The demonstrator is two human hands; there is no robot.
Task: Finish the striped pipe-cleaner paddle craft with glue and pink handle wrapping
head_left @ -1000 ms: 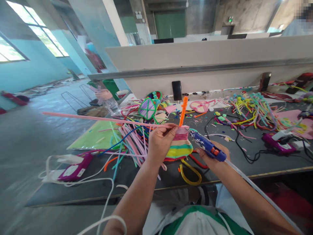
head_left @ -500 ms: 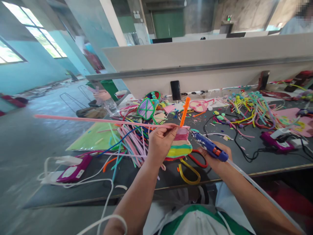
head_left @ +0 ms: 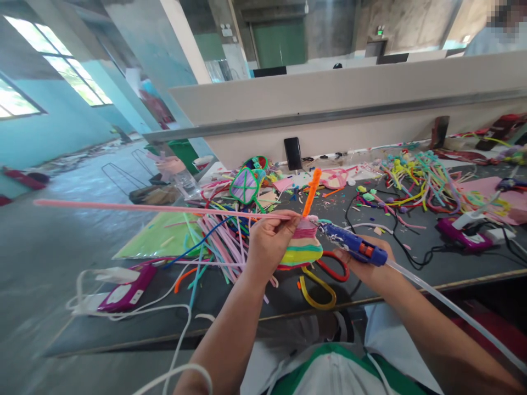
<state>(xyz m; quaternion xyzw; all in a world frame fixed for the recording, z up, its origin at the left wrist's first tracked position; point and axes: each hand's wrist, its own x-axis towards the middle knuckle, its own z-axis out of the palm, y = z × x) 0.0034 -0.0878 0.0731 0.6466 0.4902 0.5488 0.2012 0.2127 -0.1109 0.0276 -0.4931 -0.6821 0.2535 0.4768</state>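
Between thumb and fingers, my left hand (head_left: 269, 244) pinches a long pink pipe cleaner (head_left: 135, 207) that stretches far out to the left. At the same fingertips is a striped craft piece (head_left: 304, 249) in pink, cream, teal and yellow, with an orange fuzzy stick (head_left: 312, 192) standing up from its top. My right hand (head_left: 373, 269) is closed round a blue hot glue gun (head_left: 352, 243), a clear glue stick (head_left: 444, 307) trailing from its back. The gun's nozzle is at the top right edge of the striped piece; whether it touches I cannot tell.
Loose pipe cleaners (head_left: 220, 247) lie left of my hands, with a purple power strip (head_left: 127, 288) and white cables. A phone (head_left: 293, 153) leans on the partition (head_left: 329, 118). Another power strip (head_left: 465, 233) and a tangled colourful pile (head_left: 428, 175) lie right. Red scissors handles (head_left: 335, 266) sit near the edge.
The pink pipe cleaner's far end has swung slightly left and down. The glue gun's back end has shifted a little right and up, its nozzle staying by the striped piece.
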